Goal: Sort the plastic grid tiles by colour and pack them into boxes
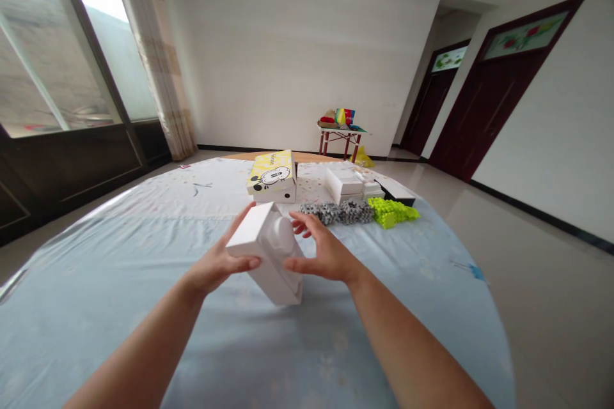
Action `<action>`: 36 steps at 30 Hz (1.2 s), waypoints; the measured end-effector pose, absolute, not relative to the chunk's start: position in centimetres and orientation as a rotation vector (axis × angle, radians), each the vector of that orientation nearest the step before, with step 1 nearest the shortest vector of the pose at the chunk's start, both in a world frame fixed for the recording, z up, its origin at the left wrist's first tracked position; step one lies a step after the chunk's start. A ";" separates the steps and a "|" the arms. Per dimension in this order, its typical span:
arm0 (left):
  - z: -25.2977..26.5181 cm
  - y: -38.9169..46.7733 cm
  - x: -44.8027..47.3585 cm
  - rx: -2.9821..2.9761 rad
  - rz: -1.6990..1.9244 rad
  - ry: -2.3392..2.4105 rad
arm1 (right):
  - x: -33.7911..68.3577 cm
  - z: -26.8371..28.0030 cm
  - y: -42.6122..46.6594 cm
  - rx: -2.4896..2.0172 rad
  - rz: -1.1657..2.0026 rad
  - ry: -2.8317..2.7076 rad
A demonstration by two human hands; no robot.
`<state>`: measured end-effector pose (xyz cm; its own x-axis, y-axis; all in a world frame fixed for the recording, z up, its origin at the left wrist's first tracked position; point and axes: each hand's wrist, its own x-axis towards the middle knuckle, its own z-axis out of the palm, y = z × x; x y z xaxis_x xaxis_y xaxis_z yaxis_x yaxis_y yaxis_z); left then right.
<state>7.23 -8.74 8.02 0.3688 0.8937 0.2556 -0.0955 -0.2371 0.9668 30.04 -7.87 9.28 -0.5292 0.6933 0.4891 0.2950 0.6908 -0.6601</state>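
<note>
A white open box (273,286) is tilted up on the table in front of me, its open side turned to the right. My left hand (221,262) grips its left end, thumb on the near side and fingers behind. A white moulded insert with a rounded bulge (282,234) shows in the opening. My right hand (326,248) is at that open side, fingers spread and curved, with the thumb tip over the insert's edge. Whether that thumb touches the insert, I cannot tell. Nothing is visible between the right fingers.
Behind stands a yellow-and-white cartoon box (272,177). Farther right are white boxes (343,185), a black-edged box (396,193), grey textured blocks (355,211) and a lime-green one (391,212). A pale blue cloth (144,281) covers the round table. A small side table (341,131) stands by the wall.
</note>
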 end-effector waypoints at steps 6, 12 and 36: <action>9.2 -9.6 8.7 1.710 1.059 0.818 | 29.4 9.9 -8.7 -0.743 0.569 -2.105; 9.4 -9.6 8.8 1.760 1.069 0.849 | 29.0 9.4 -9.1 -0.695 0.419 -2.009; 7.5 -9.3 9.1 1.470 1.102 0.656 | 30.3 10.3 -8.8 -0.753 0.545 -1.946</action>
